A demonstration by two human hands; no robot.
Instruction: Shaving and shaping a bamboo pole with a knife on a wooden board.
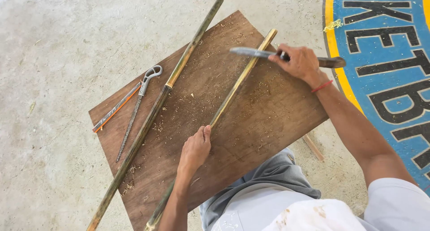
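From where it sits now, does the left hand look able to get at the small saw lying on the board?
Probably yes: the left hand grips one bamboo pole, and only the other pole lies between it and the saw, low enough to reach over.

A worker in a white short-sleeved shirt (394, 204), grey ribbed trousers (268, 177) and a thin red wrist cord (321, 86), both forearms bare.

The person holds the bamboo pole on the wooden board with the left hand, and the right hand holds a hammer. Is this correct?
Not quite. In the head view the right hand holds a long knife, not a hammer. The left hand does hold the bamboo pole on the wooden board.
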